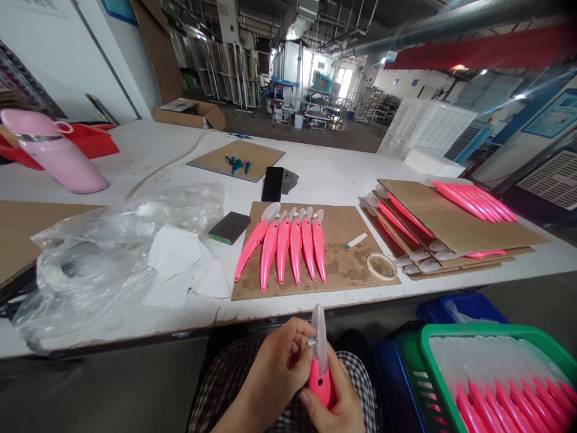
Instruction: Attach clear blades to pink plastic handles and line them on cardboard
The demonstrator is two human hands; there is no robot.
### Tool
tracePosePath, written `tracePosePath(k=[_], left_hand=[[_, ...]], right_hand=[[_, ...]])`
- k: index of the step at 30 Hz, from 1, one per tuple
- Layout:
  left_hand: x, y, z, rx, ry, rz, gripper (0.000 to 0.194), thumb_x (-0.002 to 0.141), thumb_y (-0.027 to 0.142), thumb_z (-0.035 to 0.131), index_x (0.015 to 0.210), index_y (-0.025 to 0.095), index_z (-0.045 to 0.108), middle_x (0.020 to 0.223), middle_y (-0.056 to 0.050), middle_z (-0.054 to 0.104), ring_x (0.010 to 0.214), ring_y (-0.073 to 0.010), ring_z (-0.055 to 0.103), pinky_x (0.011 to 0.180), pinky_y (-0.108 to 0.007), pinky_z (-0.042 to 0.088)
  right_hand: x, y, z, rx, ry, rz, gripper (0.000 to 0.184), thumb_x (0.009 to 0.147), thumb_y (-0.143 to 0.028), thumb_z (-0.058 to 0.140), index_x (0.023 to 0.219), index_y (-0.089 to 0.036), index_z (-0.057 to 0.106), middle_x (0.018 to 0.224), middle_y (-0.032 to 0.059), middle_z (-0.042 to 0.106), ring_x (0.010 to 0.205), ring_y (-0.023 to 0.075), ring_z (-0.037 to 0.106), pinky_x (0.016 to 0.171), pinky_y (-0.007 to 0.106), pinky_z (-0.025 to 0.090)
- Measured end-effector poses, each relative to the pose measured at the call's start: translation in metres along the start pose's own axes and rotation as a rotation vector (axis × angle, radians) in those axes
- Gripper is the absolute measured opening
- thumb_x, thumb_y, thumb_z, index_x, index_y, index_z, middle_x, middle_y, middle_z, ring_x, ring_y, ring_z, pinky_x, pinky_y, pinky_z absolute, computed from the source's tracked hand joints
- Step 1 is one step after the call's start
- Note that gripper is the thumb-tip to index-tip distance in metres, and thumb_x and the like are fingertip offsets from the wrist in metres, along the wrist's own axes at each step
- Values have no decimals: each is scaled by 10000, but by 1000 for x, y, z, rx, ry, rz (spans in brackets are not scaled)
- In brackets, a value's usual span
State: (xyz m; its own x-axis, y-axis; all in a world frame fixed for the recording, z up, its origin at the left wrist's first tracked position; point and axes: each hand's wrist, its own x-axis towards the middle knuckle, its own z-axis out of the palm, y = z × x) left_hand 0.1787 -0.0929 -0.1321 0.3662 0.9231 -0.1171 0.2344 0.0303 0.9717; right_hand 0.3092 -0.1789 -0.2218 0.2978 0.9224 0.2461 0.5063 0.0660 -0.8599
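Low in the head view, over my lap, my right hand (338, 400) grips the pink handle of a knife (320, 361) whose pale blade points up. My left hand (282, 364) is closed beside the blade, its fingertips pinching something small at the blade's base that I cannot make out. On the table beyond lies a brown cardboard sheet (347, 240) carrying a row of several pink-handled knives (288, 246), a roll of tape (381, 265) and a small white strip (357, 240).
Stacked cardboard sheets with more pink knives (455, 225) sit at the right. A green crate (496, 379) of knives stands at bottom right. Crumpled clear plastic (112, 246), white paper, a dark sanding block (229, 227), a black phone (273, 183) and a pink jug (54, 150) lie left.
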Motion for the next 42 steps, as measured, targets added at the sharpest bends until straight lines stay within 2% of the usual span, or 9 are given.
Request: tracePosePath(k=[8,15,22,27,30,32,34,38,42], left_hand=[[0,6,-1,-83,8,-34,119,765,175,525,866,178,588,641,18,597,575,-130,547,548,-216,422],[0,6,-6,-146,-97,-63,117,760,189,540,872,166,564,657,15,578,606,-135,518,574,-230,411],[2,4,-5,-136,-89,-66,134,757,157,519,883,173,564,684,22,577,606,-126,500,581,-227,406],[2,0,-1,-67,-51,-34,155,767,169,535,918,173,567,675,19,580,615,-145,533,606,-249,436],[0,-4,0,-31,-51,-6,191,780,170,542,966,192,578,790,-9,612,709,-165,579,661,-261,466],[-3,-5,-1,28,-28,50,213,786,166,554,990,213,594,891,-27,600,796,-175,582,684,-256,473],[-7,-4,-3,129,10,121,203,813,177,549,998,231,613,928,-31,572,799,-171,566,685,-255,468],[-10,0,-6,334,24,195,154,883,218,493,883,223,647,837,-28,576,759,-175,565,696,-271,446],[-7,3,-5,374,-6,173,172,888,203,477,830,212,639,808,-26,605,768,-178,588,691,-262,439]], right_hand=[[2,-3,-2,14,-14,15,640,689,-179,694,1310,-249,556,1208,7,655,1111,241,616,878,215,517],[0,3,-1,67,-52,25,653,698,-208,710,1325,-269,537,1252,-2,635,1156,252,586,920,241,504],[0,1,-1,56,-64,38,646,712,-199,675,1336,-260,524,1268,-6,624,1171,241,576,918,236,504],[2,1,-1,78,-43,68,634,708,-173,662,1324,-262,540,1252,-6,636,1148,230,592,940,236,485],[3,3,0,102,-40,84,638,697,-189,678,1319,-245,546,1194,15,664,1118,241,610,913,248,506],[2,6,1,104,-35,80,650,689,-204,691,1321,-243,543,1163,22,675,1097,249,619,909,263,511],[2,8,2,86,-19,71,646,687,-217,694,1315,-244,546,1178,25,667,1093,253,618,914,273,508],[-1,13,5,26,-5,64,634,685,-223,686,1304,-242,554,1226,30,642,1111,267,607,909,289,513],[-4,17,7,16,-12,60,636,688,-241,690,1308,-233,548,1239,36,636,1120,269,603,923,292,508]])
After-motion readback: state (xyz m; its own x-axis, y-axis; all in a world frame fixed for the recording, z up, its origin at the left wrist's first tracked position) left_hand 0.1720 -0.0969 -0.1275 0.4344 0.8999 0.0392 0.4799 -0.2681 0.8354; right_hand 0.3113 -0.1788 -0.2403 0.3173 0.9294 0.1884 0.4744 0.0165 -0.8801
